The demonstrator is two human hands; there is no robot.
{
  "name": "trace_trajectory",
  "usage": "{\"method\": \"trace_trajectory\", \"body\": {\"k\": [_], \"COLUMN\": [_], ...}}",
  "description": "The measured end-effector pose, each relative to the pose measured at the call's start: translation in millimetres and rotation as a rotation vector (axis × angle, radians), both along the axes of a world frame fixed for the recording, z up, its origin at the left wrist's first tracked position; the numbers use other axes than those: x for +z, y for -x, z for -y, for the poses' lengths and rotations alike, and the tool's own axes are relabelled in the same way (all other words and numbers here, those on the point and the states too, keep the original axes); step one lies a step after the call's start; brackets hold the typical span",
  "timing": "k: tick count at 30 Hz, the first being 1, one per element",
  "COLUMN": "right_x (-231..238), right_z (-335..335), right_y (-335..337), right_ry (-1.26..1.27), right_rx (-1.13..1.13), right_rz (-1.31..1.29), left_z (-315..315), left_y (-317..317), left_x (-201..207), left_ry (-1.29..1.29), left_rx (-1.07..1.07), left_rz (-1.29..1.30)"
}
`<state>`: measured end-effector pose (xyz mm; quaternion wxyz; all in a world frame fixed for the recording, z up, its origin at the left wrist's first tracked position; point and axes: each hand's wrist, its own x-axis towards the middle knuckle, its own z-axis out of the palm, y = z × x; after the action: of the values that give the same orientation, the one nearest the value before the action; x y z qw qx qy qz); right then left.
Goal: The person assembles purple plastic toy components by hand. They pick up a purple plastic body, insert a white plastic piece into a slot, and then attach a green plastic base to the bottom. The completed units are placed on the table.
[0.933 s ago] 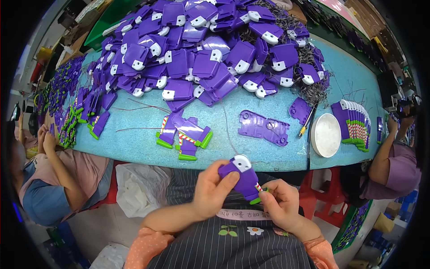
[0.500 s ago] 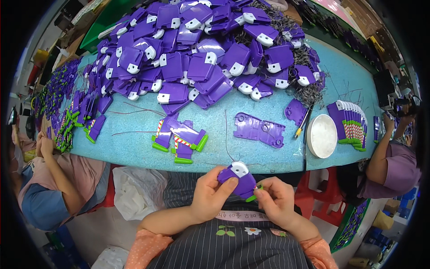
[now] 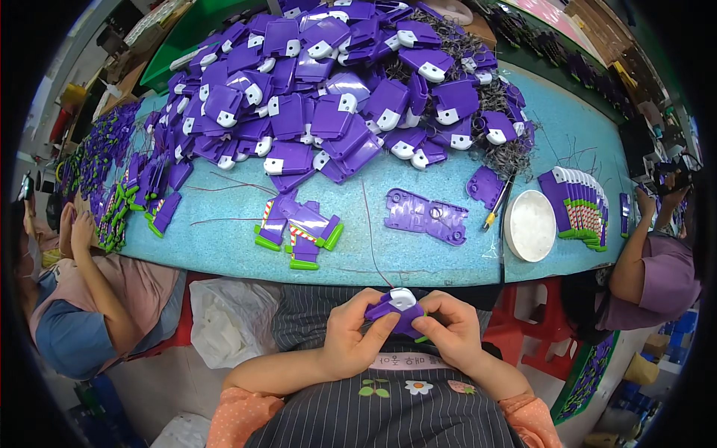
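Note:
A purple plastic wing piece with a white, two-holed tip is held between my hands, close to the apron and just in front of the table edge. My left hand grips its left side, thumb flat on the purple face. On the other side my right hand pinches the lower right edge, where a bit of green shows; the fingers behind the piece are hidden. A thin dark wire runs from the white tip up onto the table.
Ahead lie several finished-looking wings, a purple double-ended shell, a smaller purple shell, a yellow-tipped tool and a white bowl. Purple parts are heaped behind. Stacked wings stand right. People sit at both sides.
My right hand has moved in closer to the left and now presses on the wing piece's edge, covering more of the green. The piece sits slightly lower and is turned a little.

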<state>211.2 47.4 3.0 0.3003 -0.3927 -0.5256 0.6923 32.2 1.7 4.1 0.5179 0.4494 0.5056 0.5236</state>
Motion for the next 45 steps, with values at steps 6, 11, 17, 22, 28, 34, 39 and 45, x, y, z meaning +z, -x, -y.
{"method": "trace_trajectory", "body": {"k": [6, 11, 17, 22, 28, 34, 39, 45], "right_x": [1.6, -7.3, 2.4, -2.6, -9.0, -2.6, 17.8, -4.1], "right_z": [-6.4, -18.1, -10.7, -2.0, -7.7, -5.5, -11.1, -21.7], "right_y": [8.1, -3.7, -0.1, -9.0, -1.7, 3.2, -0.1, -3.7], "right_ry": [-0.165, -0.397, -0.094, -0.023, -0.203, -0.266, -0.415, -0.554], "right_rx": [-0.044, 0.151, 0.030, 0.152, 0.032, -0.042, 0.021, 0.086], "right_rz": [-0.028, -0.089, -0.046, 0.046, 0.114, 0.090, 0.245, -0.091], "left_z": [-20.0, -20.9, -25.3, -18.6, -32.1, -30.0, -27.1, -26.0], "left_y": [10.9, 7.0, 25.4, 16.7, 8.0, 1.6, 1.3, 0.2], "left_x": [13.8, 22.5, 28.7, 20.2, 33.4, 40.6, 35.6, 38.2], "left_ry": [-0.403, -0.479, -0.329, -0.189, -0.576, -0.657, -0.656, -0.604], "left_rx": [-0.024, -0.131, 0.072, -0.028, -0.014, -0.046, -0.078, -0.127], "left_rz": [-0.444, -0.602, -0.296, -0.248, -0.625, -0.844, -0.915, -0.798]}}
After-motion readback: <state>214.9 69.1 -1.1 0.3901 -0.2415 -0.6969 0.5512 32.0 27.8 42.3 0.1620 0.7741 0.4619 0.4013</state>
